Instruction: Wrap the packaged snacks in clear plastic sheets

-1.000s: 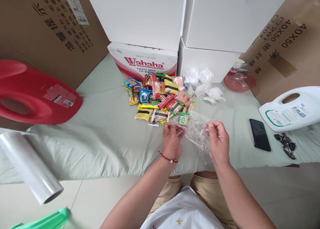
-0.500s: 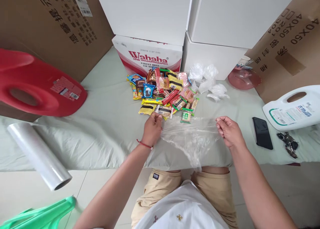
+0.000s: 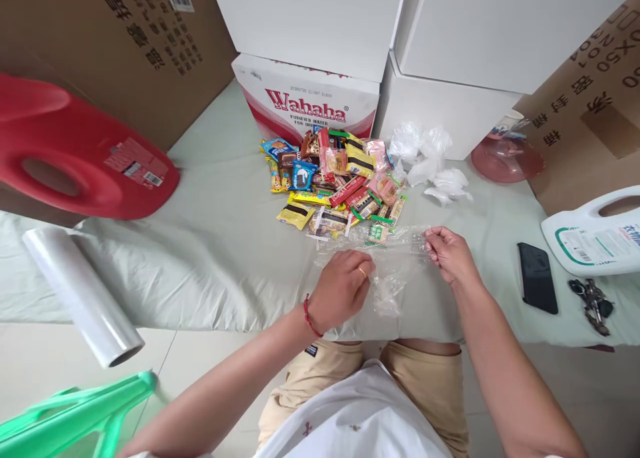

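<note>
A thin clear plastic bag (image 3: 393, 265) is stretched over the front of the cloth-covered surface. My right hand (image 3: 453, 255) pinches its right edge between thumb and fingers. Over the bag's left part, my left hand (image 3: 345, 288) is closed with the fingers curled onto the film; its fingertips are partly hidden. Just beyond the hands lies a heap of small wrapped snacks (image 3: 350, 195) in yellow, blue, red and pink packets. One green-and-clear snack packet (image 3: 379, 233) shows beside or through the bag's upper edge. Several crumpled clear plastic bundles (image 3: 435, 148) lie right of the heap.
A white-and-red Wahaba carton (image 3: 320, 105) stands behind the snacks. At left are a red jug (image 3: 100, 178) and a plastic film roll (image 3: 83, 295). A phone (image 3: 537, 278), keys (image 3: 593, 305), a white bottle (image 3: 595, 238) and a pink bowl (image 3: 505, 161) lie at right.
My left hand has moved right and slightly toward me, from the bag's left edge to over the bag. The bag is less spread between my hands. The view has shifted slightly.
</note>
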Available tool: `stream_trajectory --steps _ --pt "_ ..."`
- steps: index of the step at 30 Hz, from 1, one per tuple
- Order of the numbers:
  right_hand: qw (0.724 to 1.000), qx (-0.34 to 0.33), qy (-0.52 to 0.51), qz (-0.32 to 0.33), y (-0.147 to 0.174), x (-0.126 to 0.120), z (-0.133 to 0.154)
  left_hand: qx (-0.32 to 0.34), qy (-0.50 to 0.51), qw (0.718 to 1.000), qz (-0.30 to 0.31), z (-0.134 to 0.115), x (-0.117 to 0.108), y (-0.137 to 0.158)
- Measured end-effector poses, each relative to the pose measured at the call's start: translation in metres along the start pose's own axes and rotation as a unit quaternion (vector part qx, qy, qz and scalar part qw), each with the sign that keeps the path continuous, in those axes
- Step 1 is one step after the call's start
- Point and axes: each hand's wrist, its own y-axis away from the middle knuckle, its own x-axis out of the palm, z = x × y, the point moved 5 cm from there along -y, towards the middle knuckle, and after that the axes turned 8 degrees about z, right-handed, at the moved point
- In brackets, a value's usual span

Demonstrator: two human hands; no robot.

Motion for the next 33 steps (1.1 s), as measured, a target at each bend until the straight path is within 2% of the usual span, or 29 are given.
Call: stream_trajectory --steps 3,5,7,9,11,12,15,17,19,23,26,28,31,33 --pt "1.0 -0.006 -0.013 0.0 -0.011 -0.01 0.0 -0.098 -0.003 0.994 0.039 0.03 0.012 0.007" --pt "0.999 -0.033 -0.028 -0.014 -0.015 -0.02 0.004 -0.106 -0.016 0.991 0.079 0.039 0.018 0.013" --pt "0.996 -0.07 -0.027 -0.045 -0.011 -0.032 0.009 -0.092 -0.043 0.99 0.094 0.042 0.02 0.017" --pt "0.991 -0.09 -0.01 -0.102 0.006 -0.045 0.012 -0.091 -0.075 0.989 0.083 0.041 0.021 0.021" --pt "0.988 -0.063 0.01 -0.138 0.034 -0.052 0.008 -0.106 -0.102 0.987 0.068 0.04 0.022 0.024" --pt "0.991 -0.03 0.016 -0.13 0.051 -0.051 0.001 -0.116 -0.115 0.985 0.058 0.039 0.023 0.025" --pt "0.996 0.082 0.006 -0.02 0.105 -0.031 -0.027 -0.131 -0.148 0.979 0.039 0.036 0.027 0.029" --pt "0.993 0.114 -0.003 0.015 0.134 -0.014 -0.043 -0.128 -0.165 0.977 0.037 0.033 0.03 0.03" --pt "0.993 0.114 0.015 0.029 0.148 0.004 -0.052 -0.126 -0.182 0.974 0.042 0.029 0.034 0.031" --pt "0.993 0.015 0.115 0.034 0.137 0.031 -0.045 -0.131 -0.207 0.967 0.067 0.024 0.042 0.034" --pt "0.99 -0.058 0.131 0.017 0.12 0.035 -0.03 -0.128 -0.205 0.966 0.092 0.028 0.042 0.039" --pt "0.996 -0.057 0.073 0.008 0.112 0.029 -0.022 -0.119 -0.196 0.967 0.11 0.035 0.037 0.044" --pt "0.999 -0.003 -0.035 0.012 0.106 0.011 -0.013 -0.091 -0.177 0.97 0.139 0.045 0.023 0.053" --pt "0.998 0.031 -0.053 0.019 0.103 -0.004 -0.005 -0.069 -0.163 0.971 0.161 0.048 0.012 0.058"
